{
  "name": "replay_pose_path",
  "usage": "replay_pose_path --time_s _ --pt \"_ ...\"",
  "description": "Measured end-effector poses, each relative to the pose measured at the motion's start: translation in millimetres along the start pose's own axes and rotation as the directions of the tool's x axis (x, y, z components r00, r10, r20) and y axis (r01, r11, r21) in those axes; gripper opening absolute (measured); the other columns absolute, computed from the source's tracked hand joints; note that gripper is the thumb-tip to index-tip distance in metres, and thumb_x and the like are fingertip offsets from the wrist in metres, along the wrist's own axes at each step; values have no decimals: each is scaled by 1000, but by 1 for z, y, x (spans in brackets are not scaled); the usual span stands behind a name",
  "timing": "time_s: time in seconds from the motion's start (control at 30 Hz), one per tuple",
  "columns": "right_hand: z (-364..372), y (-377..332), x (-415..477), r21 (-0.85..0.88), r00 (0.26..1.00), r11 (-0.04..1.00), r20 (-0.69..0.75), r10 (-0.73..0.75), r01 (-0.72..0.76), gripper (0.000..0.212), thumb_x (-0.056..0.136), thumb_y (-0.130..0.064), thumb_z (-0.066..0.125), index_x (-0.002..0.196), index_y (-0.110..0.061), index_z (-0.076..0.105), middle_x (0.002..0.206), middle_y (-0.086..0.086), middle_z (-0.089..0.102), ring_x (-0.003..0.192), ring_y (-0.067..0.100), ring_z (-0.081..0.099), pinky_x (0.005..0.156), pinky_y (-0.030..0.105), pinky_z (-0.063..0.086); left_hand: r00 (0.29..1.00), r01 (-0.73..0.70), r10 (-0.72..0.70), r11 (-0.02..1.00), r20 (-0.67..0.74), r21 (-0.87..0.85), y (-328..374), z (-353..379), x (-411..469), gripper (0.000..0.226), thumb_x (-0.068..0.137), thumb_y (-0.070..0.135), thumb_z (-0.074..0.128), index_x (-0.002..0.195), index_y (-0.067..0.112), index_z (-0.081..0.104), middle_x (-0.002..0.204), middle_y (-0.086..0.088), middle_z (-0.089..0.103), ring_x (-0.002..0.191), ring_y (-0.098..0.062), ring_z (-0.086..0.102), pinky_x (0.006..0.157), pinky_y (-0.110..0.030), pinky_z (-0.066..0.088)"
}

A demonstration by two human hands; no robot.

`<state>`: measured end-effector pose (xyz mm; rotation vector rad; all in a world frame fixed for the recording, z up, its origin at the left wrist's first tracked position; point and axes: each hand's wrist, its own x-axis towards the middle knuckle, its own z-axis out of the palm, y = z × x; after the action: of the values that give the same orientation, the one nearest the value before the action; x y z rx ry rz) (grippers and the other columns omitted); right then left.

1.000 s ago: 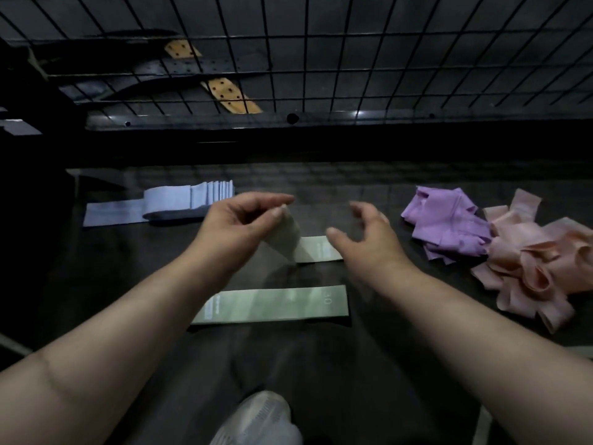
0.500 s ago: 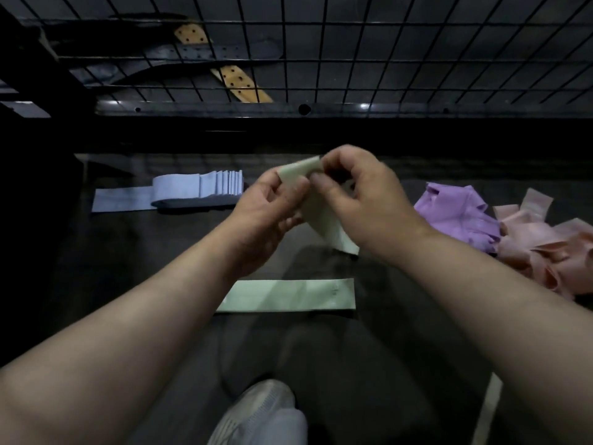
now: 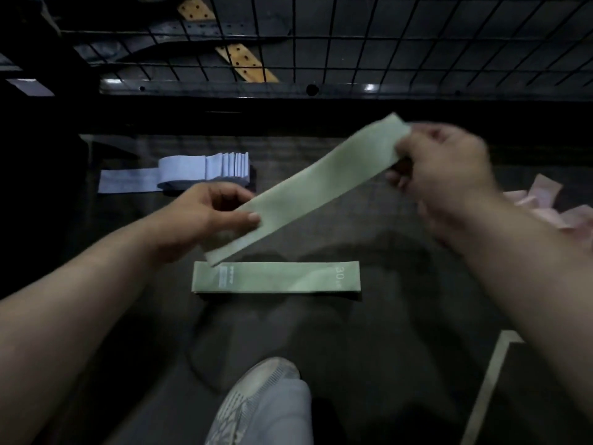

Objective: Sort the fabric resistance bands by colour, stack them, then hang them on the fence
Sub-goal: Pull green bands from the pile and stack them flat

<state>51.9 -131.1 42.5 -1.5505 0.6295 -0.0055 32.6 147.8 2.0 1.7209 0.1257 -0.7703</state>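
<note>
I hold a green band [image 3: 316,184] stretched flat in the air, slanting from lower left to upper right. My left hand [image 3: 205,216] pinches its lower left end and my right hand [image 3: 439,168] pinches its upper right end. Just below it, a second green band [image 3: 276,277] lies flat on the dark floor, printed with "30". A neat stack of pale blue bands [image 3: 205,170] lies at the far left. Loose pink bands [image 3: 552,203] show at the right edge, partly behind my right arm. The black wire fence [image 3: 353,36] runs across the top.
My grey shoe [image 3: 256,403] is at the bottom centre. A pale line [image 3: 494,380] marks the floor at the lower right. Behind the fence lie dark metal parts and a tan perforated strip [image 3: 244,64].
The green band was lifted off the floor and bunched between both hands. Now it is pulled out straight, my right hand moving up and right, my left hand down and left.
</note>
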Motion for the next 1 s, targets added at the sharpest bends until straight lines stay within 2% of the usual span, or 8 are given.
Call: replay_pose_path --time_s 0.1,0.2,0.27,0.37,0.5,0.73,0.83,1.0 --pt "-4 48 -19 -141 992 984 58 115 -106 11 92 -1 58 96 -11 59 82 6 66 56 8 62 51 19 53 991 134 -132 985 -32 109 -19 -22 -15 21 71 19 78 91 14 75 91 -9 75 80 -21 70 69 -25 57" --pt "-8 90 -37 -206 975 959 68 210 -193 15 91 2 58 87 -13 56 76 8 65 55 11 65 49 20 51 960 266 -251 955 -123 131 -36 -34 -24 19 69 19 81 85 11 74 79 -11 72 63 -18 64 55 -28 51" --pt "-8 112 -45 -240 966 942 55 253 -233 17 90 2 59 84 -13 55 70 7 63 48 5 62 47 20 47 946 301 -278 944 -170 132 -45 -38 -28 15 70 18 82 80 11 73 75 -10 72 61 -15 63 54 -24 50" --pt "-11 134 -53 -295 954 915 27 298 -277 18 88 1 62 81 -14 54 66 6 61 46 5 59 44 18 45 933 303 -266 944 -243 132 -59 -36 -30 9 75 13 81 80 9 75 75 -9 74 60 -11 63 54 -20 51" --pt "-17 147 -55 -457 966 855 -31 259 -244 15 83 -8 68 79 -17 57 71 7 67 64 22 64 66 35 54 922 317 -262 933 -283 168 -73 -27 -28 8 77 12 81 84 14 77 77 -5 75 63 -8 65 60 -22 52" --pt "-22 151 -64 -687 983 721 54 173 -89 18 86 -20 69 80 -23 52 62 -8 57 60 5 54 59 24 40 924 248 -132 922 -359 298 -87 -16 -26 11 78 13 82 85 16 74 77 -4 73 66 -11 63 62 -21 50" --pt "-20 156 -65 -743 983 667 72 167 -59 16 88 -25 69 86 -25 53 67 -9 57 67 12 57 66 26 44 932 241 -97 885 -348 399 -93 -14 -25 11 79 14 81 84 20 72 76 -1 72 65 -10 62 59 -15 49" --pt "-22 158 -66 -771 977 626 27 213 -116 19 88 -33 68 94 -22 53 83 -2 64 82 20 63 73 30 50 938 236 -20 766 -345 598 -101 -10 -26 15 79 20 81 85 29 70 83 6 68 69 -2 58 66 -20 41"
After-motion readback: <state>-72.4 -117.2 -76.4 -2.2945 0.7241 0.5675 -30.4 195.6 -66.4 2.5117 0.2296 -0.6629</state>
